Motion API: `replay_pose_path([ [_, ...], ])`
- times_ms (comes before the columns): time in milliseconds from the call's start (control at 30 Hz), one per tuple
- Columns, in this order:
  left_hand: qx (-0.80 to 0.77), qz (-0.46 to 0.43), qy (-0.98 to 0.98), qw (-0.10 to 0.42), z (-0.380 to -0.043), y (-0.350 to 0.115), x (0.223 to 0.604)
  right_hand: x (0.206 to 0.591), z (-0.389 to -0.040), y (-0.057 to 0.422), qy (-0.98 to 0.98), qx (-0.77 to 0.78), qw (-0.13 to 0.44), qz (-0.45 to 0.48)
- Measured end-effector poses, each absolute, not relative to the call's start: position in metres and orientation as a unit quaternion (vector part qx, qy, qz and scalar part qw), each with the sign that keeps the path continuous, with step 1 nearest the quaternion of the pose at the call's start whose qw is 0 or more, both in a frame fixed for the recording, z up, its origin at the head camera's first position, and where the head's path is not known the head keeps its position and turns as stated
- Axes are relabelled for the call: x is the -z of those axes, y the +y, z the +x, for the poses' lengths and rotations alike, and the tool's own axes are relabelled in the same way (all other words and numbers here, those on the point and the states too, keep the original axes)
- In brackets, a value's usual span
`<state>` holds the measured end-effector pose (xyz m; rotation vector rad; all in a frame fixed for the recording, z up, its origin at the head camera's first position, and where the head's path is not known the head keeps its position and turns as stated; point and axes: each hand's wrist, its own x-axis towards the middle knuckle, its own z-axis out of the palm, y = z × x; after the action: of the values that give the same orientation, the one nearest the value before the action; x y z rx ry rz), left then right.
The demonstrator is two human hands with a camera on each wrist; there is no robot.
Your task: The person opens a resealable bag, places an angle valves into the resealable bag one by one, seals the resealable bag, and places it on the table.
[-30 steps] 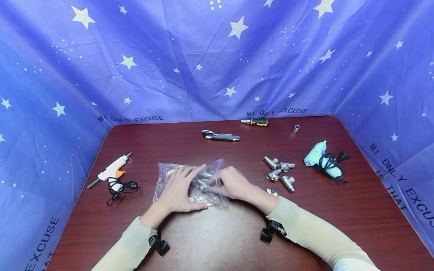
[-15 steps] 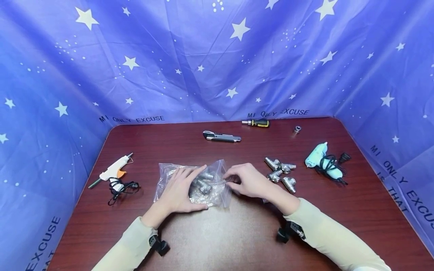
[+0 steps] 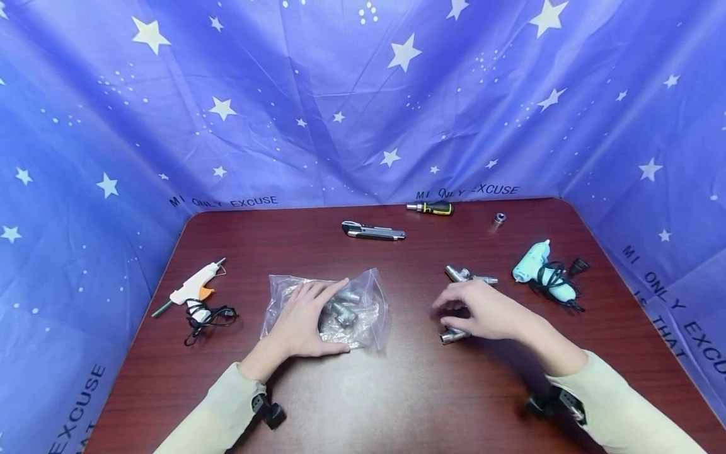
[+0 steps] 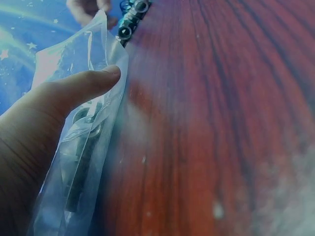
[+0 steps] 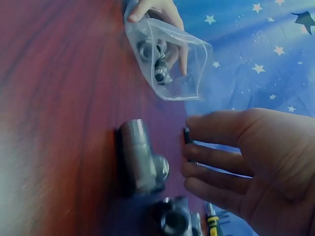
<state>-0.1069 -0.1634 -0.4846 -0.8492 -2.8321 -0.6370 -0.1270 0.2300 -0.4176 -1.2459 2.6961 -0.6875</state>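
A clear zip bag (image 3: 368, 315) lies flat with metal pipe fittings (image 3: 343, 313) showing inside. My left hand (image 3: 300, 321) rests over the bag's left half, fingers spread; in the left wrist view its thumb (image 4: 93, 81) lies along the bag's edge. Away to the right, my right hand (image 3: 484, 309) hovers over a group of loose T-shaped pipe fittings (image 3: 456, 273), hiding part of them. Nearest it is one silvery tee fitting (image 5: 138, 155), apart from the loosely bent fingers (image 5: 216, 157), which hold nothing visible. The bag's mouth gapes toward the right.
A white glue gun (image 3: 194, 284) with a coiled cord lies at left, a light blue glue gun (image 3: 533, 263) at right. Toward the back are a utility knife (image 3: 373, 232), a screwdriver (image 3: 433, 209) and a small metal socket (image 3: 499, 218). A star-patterned curtain (image 3: 363, 113) encloses the table.
My right hand has come out of the bag's mouth and moved right to the loose fittings, where a tee now lies by its fingers. My left hand stays on the bag.
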Motion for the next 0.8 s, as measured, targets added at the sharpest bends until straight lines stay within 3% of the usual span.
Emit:
replay_pose_path([
  [467, 0.199, -0.292, -0.934, 0.047, -0.11, -0.163, 0.48, 0.43, -0.102, 0.251, 0.896, 0.191, 0.073, -0.393],
  [800, 0.191, -0.288, -0.938, 0.04, -0.11, -0.164, 0.479, 0.439, -0.114, 0.239, 0.891, 0.218, 0.004, -0.399],
])
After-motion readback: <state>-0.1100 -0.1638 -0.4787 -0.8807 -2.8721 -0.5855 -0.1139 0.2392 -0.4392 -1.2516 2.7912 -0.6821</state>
